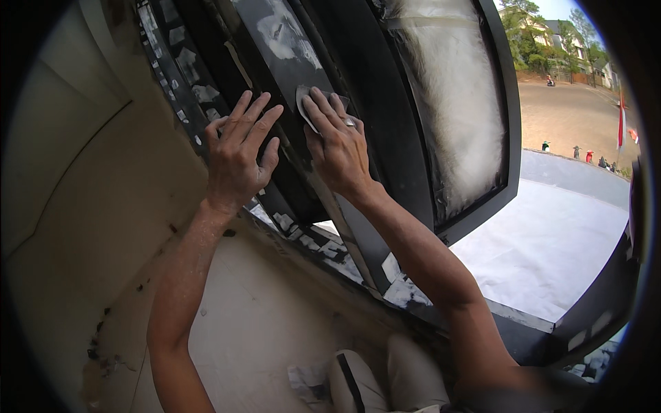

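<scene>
Grey and thin, a sheet [303, 107] lies under the fingers of the right hand [339, 148], which holds it flat against a dark bar [279, 41], its fingers close together; a whitish patch marks the bar above it. The left hand [237, 162] is spread wide beside it, palm toward the dark strips [186, 62] left of the bar; whether it touches them I cannot tell. Pale dust coats the left forearm. White patches dot those strips and the sill [337, 258] below. To the right of the bar stands a black frame [511, 148] around a cloudy whitish pane [454, 103]. Beyond it spreads a bright white surface [551, 234], then brown ground [568, 113], a red-and-white flag [622, 127] and trees [529, 38]. Pale trousers [406, 372], one leg bearing a dark stripe, show at the lower edge, near the dusty, light floor [241, 323].
</scene>
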{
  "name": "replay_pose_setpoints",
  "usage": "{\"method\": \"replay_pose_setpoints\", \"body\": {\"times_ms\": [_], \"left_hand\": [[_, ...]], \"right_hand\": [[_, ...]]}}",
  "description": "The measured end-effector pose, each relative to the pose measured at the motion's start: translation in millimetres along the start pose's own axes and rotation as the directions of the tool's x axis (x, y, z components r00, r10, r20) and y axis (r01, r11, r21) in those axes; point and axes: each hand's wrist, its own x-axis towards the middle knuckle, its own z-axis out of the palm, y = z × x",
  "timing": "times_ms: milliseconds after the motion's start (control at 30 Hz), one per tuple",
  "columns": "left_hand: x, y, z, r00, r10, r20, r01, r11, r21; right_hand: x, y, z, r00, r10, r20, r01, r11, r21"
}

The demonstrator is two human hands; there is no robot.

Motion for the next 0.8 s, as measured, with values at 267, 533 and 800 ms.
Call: {"method": "replay_pose_setpoints", "body": {"times_ms": [267, 533, 800], "left_hand": [[-32.3, 128.4, 84.1, 0.841, -0.506, 0.193, 0.464, 0.491, -0.737], [-33.9, 138.0, 91.3, 0.789, -0.587, 0.178, 0.480, 0.410, -0.775], [-35.0, 141.1, 92.3, 0.767, -0.600, 0.227, 0.507, 0.350, -0.788]], "right_hand": [[131.7, -10.6, 16.4, 0.999, -0.023, -0.033, 0.014, 0.972, -0.237], [128.4, -18.0, 12.5, 1.000, -0.014, -0.020, 0.009, 0.969, -0.246], [126.5, -10.5, 20.9, 0.997, -0.038, -0.065, 0.016, 0.948, -0.319]]}}
